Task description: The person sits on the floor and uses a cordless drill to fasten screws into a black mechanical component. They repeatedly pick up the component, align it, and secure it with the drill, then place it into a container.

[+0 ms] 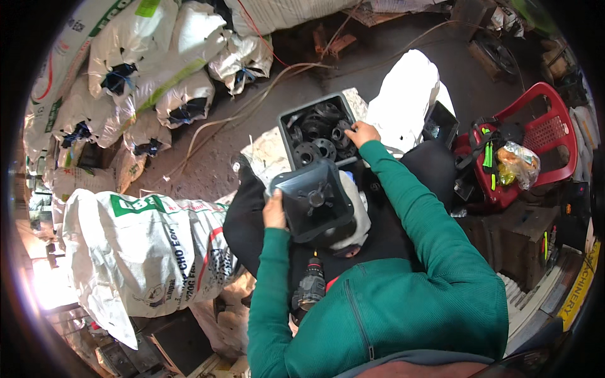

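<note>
Clamping a black, square, round-cornered plastic piece [317,200] by its left edge with the left hand [275,213], just at the near edge of a dark grey, rectangular plastic bin [285,129] and above a grey-and-black power drill [310,286] with a thin golden bit. Reaching with the right hand [364,134] over the bin's right edge, among black, ring-shaped parts with holes [307,154], with fingertips bent at one; impossible to tell whether closed on it.

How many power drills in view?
1: the drill, just below the square black part held in the left hand, bit pointing toward that part. Others could be hidden in the clutter.
</note>
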The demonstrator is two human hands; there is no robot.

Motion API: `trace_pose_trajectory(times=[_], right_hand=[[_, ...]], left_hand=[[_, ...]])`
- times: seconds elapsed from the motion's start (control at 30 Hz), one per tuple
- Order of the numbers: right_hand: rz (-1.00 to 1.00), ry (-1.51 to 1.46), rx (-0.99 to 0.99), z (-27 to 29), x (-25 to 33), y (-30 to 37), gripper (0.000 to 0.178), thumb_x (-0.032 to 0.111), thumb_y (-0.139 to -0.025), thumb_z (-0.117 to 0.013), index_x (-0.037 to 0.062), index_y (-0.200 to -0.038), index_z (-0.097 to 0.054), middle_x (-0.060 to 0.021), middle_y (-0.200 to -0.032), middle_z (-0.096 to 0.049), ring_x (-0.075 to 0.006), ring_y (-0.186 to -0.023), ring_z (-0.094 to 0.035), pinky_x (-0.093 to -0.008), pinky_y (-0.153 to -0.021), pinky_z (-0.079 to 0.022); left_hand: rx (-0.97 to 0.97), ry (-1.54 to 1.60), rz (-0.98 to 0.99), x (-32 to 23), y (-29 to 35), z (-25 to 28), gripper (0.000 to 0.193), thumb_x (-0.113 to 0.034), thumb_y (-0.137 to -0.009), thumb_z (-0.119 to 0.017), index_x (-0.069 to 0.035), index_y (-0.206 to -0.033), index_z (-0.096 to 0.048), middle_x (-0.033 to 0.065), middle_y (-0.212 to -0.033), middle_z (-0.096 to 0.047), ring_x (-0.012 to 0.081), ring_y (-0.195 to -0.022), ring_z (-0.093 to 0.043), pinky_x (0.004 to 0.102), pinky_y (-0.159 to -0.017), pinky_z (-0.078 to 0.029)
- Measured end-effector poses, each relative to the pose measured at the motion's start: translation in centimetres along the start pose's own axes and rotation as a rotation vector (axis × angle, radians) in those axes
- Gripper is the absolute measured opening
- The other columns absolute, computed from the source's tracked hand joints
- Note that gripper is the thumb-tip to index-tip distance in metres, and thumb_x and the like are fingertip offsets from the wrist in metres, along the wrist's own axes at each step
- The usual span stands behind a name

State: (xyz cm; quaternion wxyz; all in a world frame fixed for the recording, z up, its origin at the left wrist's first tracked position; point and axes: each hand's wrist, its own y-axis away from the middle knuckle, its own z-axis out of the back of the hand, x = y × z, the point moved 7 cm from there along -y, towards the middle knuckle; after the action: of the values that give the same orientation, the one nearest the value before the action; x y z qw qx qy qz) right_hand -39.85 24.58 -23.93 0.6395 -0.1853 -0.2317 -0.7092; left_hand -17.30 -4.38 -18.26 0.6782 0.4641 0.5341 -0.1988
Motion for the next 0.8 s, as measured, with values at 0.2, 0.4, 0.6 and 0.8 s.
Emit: trace_pose_trajectory(times=[0.2,0.4,0.6,0.8], right_hand=[[-0.134,0.008,0.116,-1.5,-1.3,-1.0,0.037,0.043,-0.075,-0.073,0.0106,-0.093,-0.07,-0.0136,-0.093,-0.069,-0.0317,-0.091,-0.065,-0.0404,-0.081,-0.051],[-0.031,-0.147,0.0,1.3,0.9,-0.7,0.035,0.043,-0.072,-0.075,0.0104,-0.083,-0.07,-0.011,-0.075,-0.068,-0.0257,-0.071,-0.066,-0.0363,-0.069,-0.051],[0.168,-0.709,0.513,3.3,4.9,7.3,0.034,0.036,-0.08,-0.073,0.0027,-0.09,-0.071,-0.0046,-0.083,-0.069,-0.0125,-0.078,-0.061,-0.0283,-0.073,-0.049],[-0.111,-0.647,0.816,-4.1,3.4,17.6,0.031,0.032,-0.078,-0.076,0.0021,-0.087,-0.071,-0.0043,-0.083,-0.069,-0.0118,-0.077,-0.061,-0.0269,-0.074,-0.047]], left_hand=[[-0.167,-0.699,0.008,8.2,-1.1,0.5,0.053,-0.047,-0.089,-0.055,0.002,-0.107,-0.06,0.0231,-0.097,-0.065,0.036,-0.091,-0.061,0.0416,-0.085,-0.045],[-0.065,-0.947,-0.291,5.0,1.6,1.1,0.065,-0.023,-0.08,-0.069,-0.003,-0.135,-0.042,0.0232,-0.132,-0.045,0.0367,-0.111,-0.053,0.0427,-0.097,-0.042],[0.135,-0.356,-0.136,0.3,6.8,2.9,0.052,-0.016,-0.088,-0.064,0.001,-0.133,-0.046,0.0168,-0.125,-0.055,0.0209,-0.102,-0.06,0.0306,-0.087,-0.047],[0.414,-0.448,0.023,-3.2,15.2,6.9,0.045,-0.01,-0.09,-0.059,-0.001,-0.132,-0.048,0.0122,-0.116,-0.062,0.0152,-0.102,-0.06,0.0278,-0.088,-0.047]])
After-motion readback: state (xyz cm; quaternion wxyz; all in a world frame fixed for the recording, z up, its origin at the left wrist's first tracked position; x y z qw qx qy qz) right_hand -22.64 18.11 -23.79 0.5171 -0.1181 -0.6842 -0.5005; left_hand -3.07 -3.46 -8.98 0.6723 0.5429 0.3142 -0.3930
